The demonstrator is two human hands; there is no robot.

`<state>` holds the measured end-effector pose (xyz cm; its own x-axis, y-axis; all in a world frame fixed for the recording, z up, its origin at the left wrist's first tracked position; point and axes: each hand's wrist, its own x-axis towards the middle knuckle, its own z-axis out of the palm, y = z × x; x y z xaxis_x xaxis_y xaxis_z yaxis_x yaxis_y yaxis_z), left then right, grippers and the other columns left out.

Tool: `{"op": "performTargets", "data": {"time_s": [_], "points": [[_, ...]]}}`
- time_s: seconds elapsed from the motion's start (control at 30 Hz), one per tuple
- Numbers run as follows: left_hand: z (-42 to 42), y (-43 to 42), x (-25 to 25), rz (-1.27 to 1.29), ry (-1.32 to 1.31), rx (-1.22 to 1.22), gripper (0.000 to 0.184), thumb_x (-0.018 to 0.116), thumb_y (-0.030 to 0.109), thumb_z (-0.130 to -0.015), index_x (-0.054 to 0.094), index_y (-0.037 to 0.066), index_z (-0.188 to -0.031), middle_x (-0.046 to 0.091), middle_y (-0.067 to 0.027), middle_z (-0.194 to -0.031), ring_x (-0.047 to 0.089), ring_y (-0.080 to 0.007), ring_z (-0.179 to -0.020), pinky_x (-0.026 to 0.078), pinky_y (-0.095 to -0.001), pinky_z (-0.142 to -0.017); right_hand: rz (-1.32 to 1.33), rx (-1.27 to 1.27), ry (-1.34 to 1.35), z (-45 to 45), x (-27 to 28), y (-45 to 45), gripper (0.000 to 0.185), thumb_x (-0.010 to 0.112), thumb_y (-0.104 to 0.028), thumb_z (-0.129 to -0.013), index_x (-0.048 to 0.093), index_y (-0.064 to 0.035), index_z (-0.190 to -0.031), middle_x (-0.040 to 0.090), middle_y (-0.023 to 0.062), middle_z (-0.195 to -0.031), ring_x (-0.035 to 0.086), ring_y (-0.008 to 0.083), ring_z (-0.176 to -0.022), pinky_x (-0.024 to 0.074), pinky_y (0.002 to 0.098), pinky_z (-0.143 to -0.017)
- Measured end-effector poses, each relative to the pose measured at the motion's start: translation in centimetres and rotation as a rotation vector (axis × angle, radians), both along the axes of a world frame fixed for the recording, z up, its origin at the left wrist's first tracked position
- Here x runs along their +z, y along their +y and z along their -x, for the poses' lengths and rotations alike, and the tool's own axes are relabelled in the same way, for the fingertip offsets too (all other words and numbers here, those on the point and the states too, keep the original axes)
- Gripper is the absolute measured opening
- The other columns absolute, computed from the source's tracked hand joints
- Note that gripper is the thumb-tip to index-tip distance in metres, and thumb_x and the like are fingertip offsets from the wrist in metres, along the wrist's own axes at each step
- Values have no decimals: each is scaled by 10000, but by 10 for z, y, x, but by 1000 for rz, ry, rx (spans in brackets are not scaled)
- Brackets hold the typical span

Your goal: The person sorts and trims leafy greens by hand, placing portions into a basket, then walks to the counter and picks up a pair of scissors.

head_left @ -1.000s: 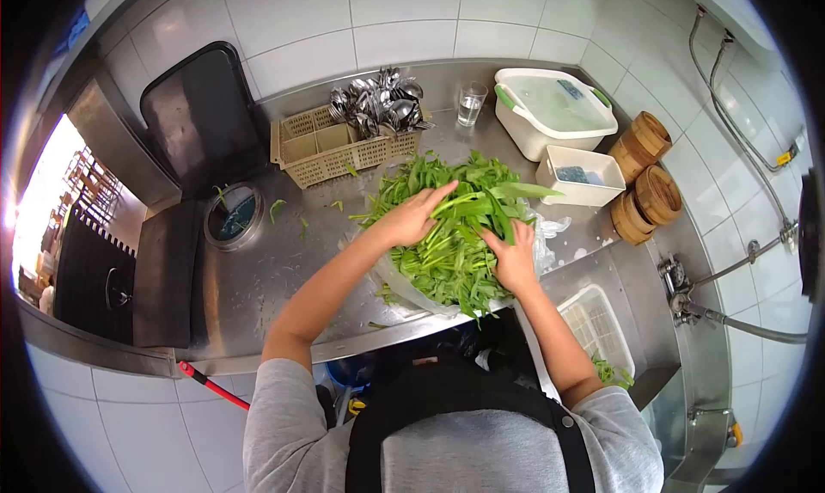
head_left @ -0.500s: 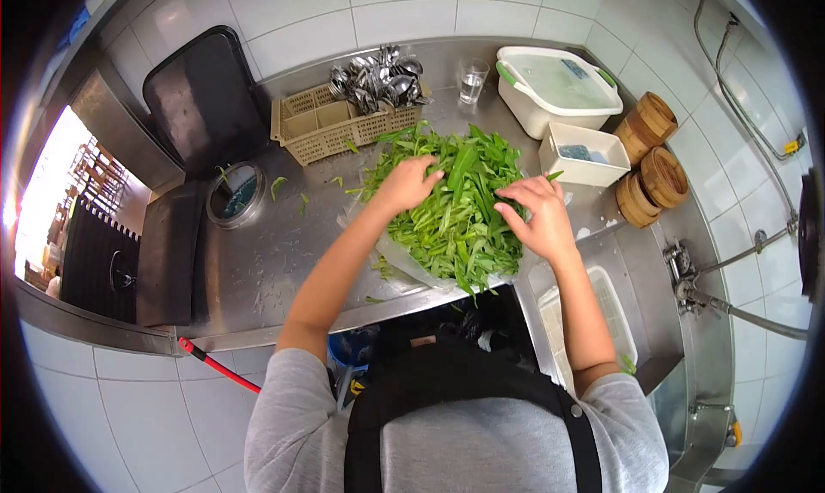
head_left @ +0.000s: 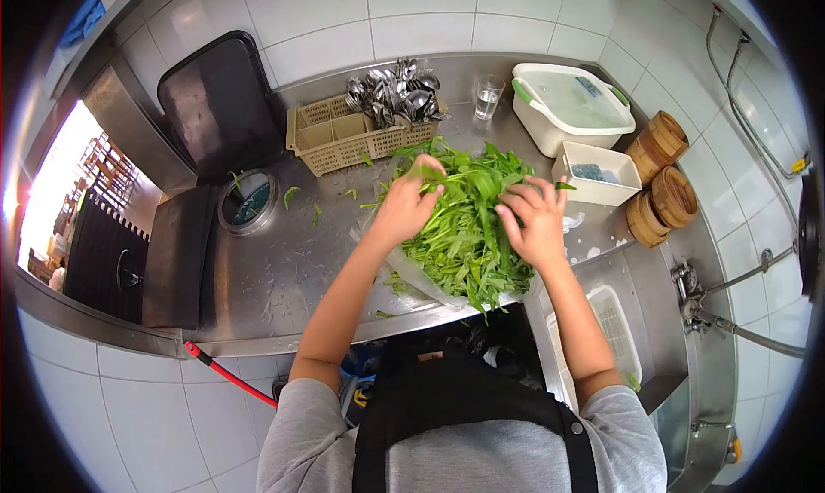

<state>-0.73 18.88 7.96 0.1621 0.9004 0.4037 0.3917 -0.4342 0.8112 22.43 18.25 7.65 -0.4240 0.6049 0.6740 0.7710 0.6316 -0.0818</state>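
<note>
A big heap of leafy greens (head_left: 468,252), with long pointed leaves and pale cut stems, lies on a clear plastic bag (head_left: 412,278) at the counter's front. My left hand (head_left: 411,205) is at the heap's upper left, its fingers closing around some stems and leaves; the fingertips are blurred. On the right side of the pile, my right hand (head_left: 534,222) has curled fingers with the thumb apart from them. A single leaf pokes out beside its fingers. What lies under its palm is hidden.
Behind the heap stand a beige cutlery basket (head_left: 361,149) with spoons, a glass (head_left: 487,97) and a lidded white tub (head_left: 567,136). A small white container (head_left: 599,188) and bamboo steamers (head_left: 657,145) sit at right. A sink (head_left: 623,278) adjoins; a round opening (head_left: 247,202) is left.
My left hand has stirred up leaves, which now lie across its fingers. My right hand has shifted slightly over the pile, the leaf still beside its fingers. The whole view has moved a little.
</note>
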Motion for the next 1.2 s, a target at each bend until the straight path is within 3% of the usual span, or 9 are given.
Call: {"op": "performTargets", "data": {"time_s": [0.07, 0.2, 0.37, 0.47, 0.57, 0.77, 0.83, 0.97, 1.2], "points": [[-5, -7, 12, -203, 105, -58, 208, 559, 31, -794, 428, 60, -953, 513, -55, -895, 507, -140, -831, 410, -279, -723, -90, -25, 134, -3, -8, 4, 201, 646, -164, -737, 617, -128, -933, 578, 21, -974, 506, 251, -994, 181, 561, -988], [-15, -5, 10, -33, 26, -191, 226, 573, 1, -775, 435, 58, -944, 502, -37, -856, 503, -109, -861, 399, -255, -724, -14, 106, 388, 9, 16, 6, 264, 568, -92, -777, 585, -99, -1040, 568, 84, -1038, 494, 275, -1053, 204, 493, -1015], [-25, 4, -7, -144, -159, -343, 372, 649, 11, -726, 403, 29, -1005, 474, -78, -981, 512, -144, -882, 427, -286, -760, 277, 355, 480, 7, 29, 43, 494, 348, 138, -689, 598, -70, -1061, 524, 136, -1185, 511, 300, -1076, 391, 318, -928], [-20, 0, -17, -24, 50, 0, 671, 820, 134, -575, 389, 61, -1084, 399, -93, -1125, 528, -205, -895, 474, -312, -726, 393, 198, 470, -6, 21, 61, 385, 473, 109, -695, 642, -92, -977, 525, 141, -1170, 568, 271, -978, 455, 325, -800], [-6, -5, -23, 204, 80, 39, 685, 833, 153, -562, 400, 66, -1085, 401, -88, -1120, 537, -209, -884, 482, -299, -728, 369, 103, 380, -7, 13, 60, 294, 617, 32, -679, 633, -79, -951, 546, 123, -1110, 579, 270, -932, 463, 333, -755], [26, -14, -34, 495, -322, -139, 348, 695, 103, -740, 532, 18, -1035, 552, -81, -1014, 575, -148, -831, 484, -269, -719, 382, 291, 500, -4, 5, 62, 271, 545, 65, -713, 590, -48, -956, 518, 144, -1038, 581, 314, -853, 475, 383, -730], [32, -16, -33, 419, 22, -54, 307, 685, 76, -727, 557, 22, -1002, 584, -67, -942, 575, -129, -784, 479, -254, -691, 385, 273, 512, 1, 12, 59, 298, 568, 56, -701, 588, -72, -969, 507, 141, -1063, 551, 314, -903, 455, 386, -767], [29, -19, -32, 444, 193, -16, 234, 667, 62, -726, 608, 31, -950, 614, -45, -830, 569, -109, -722, 468, -238, -669, 53, 39, 359, 16, 27, 44, 293, 629, -6, -704, 602, -90, -983, 509, 111, -1095, 473, 283, -1026, 410, 365, -857], [43, -14, 27, -108, -163, 222, 144, 686, 35, -722, 666, 27, -865, 643, -30, -764, 557, -54, -663, 459, -192, -614, -55, 119, 362, 18, 32, 45, 183, 631, -68, -724, 635, -99, -905, 588, 54, -983, 493, 298, -1023, 373, 400, -890]]}}
